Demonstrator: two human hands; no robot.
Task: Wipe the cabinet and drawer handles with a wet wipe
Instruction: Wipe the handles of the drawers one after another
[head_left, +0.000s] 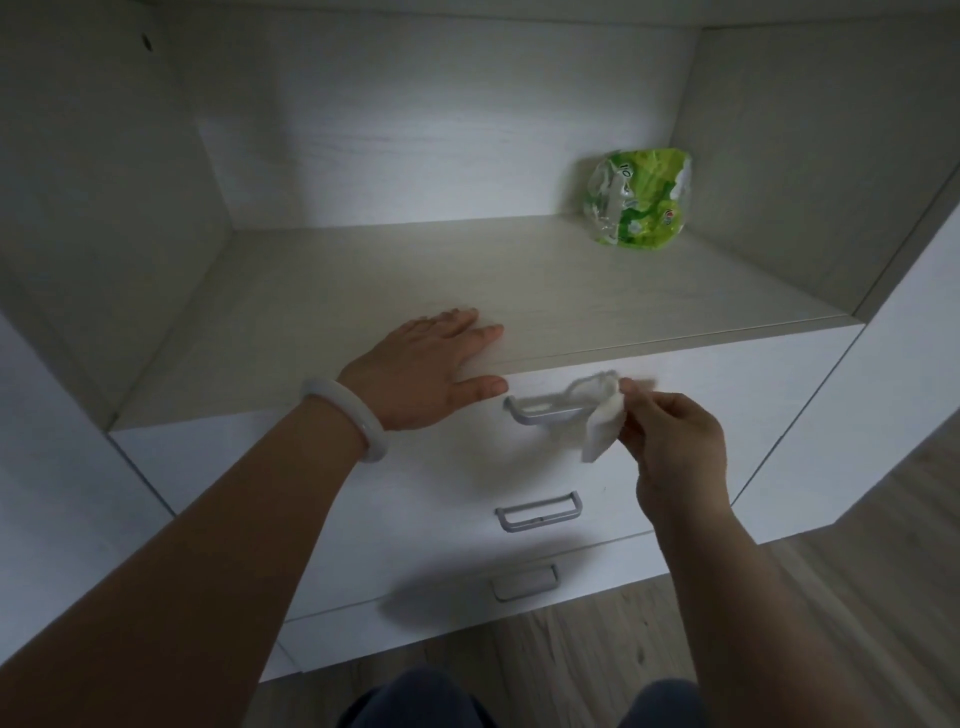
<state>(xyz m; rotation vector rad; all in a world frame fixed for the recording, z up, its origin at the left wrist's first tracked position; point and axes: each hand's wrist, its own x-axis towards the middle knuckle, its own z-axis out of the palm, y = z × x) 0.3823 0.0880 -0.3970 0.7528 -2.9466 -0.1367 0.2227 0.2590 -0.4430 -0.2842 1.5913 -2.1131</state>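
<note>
At the front edge of the cabinet shelf (519, 291), left of centre: left hand (426, 369) lies flat, palm down, fingers straight and close together, fingertips pointing toward the right. Thumb hangs over the front edge, its tip just beside the left end of the top drawer handle (545, 413). White bangle (345, 418) on the left wrist.

Right hand (670, 441) in front of the top drawer face, at the right end of that handle. Thumb and fingers pinch a white wet wipe (602, 426); the wipe is bunched at the handle's right end and part of it hangs down below the fingers. The wipe is blurred, so I cannot tell whether it wraps the bar or only touches it.

Two more drawers below, each with a handle: middle handle (538, 512), bottom handle (524, 582), both well apart from the hands.

Near the back right corner of the shelf: green wipe packet (639, 200), crumpled, standing close to the rear wall.

Wood-pattern floor (779, 597) below the drawers. Dark trouser knees (415, 699) at the lower frame edge.
</note>
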